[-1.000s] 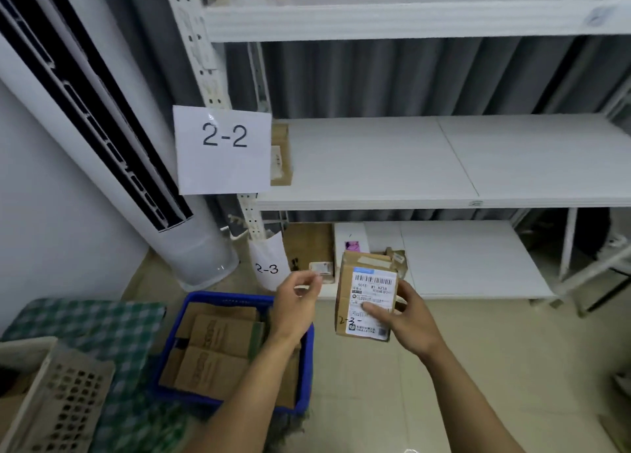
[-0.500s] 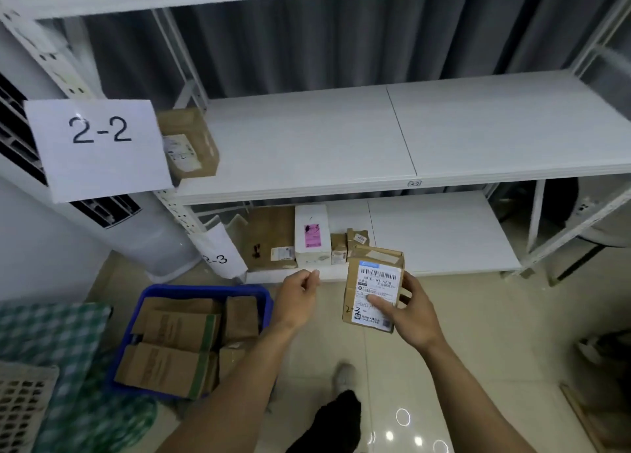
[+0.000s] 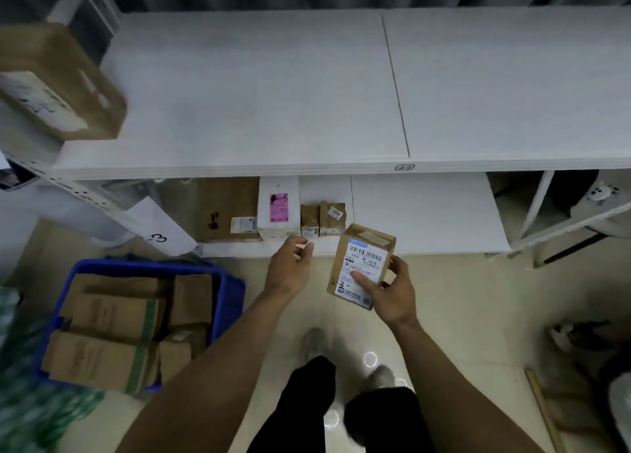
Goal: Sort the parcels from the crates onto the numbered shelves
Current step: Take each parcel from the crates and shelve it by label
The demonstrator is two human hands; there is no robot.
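My right hand [image 3: 392, 288] grips a small brown parcel [image 3: 367, 247] with a white barcode label, my thumb lying across the label. It hangs in front of the lower shelf [image 3: 426, 213]. My left hand [image 3: 290, 265] floats just left of the parcel with its fingers loosely curled and nothing in it. Below left, a blue crate [image 3: 232, 288] holds several brown cardboard parcels. The lower shelf carries a flat brown box [image 3: 225, 207], a white parcel with a pink label [image 3: 278, 207] and two small brown parcels [image 3: 322, 218]. The upper shelf [image 3: 273, 94] has one brown box [image 3: 61, 80] at its left end.
A paper sign ending in "-3" [image 3: 157, 224] hangs on the rack's left post. A green checked cloth [image 3: 37, 408] lies at the bottom left. My legs and shoes [image 3: 341, 394] stand on the tiled floor. Metal frames [image 3: 560, 220] stand at the right.
My view has come closer to the rack and tilted down; the "2-2" sign has left the view. Both hands keep their pose, the right still holding the parcel.
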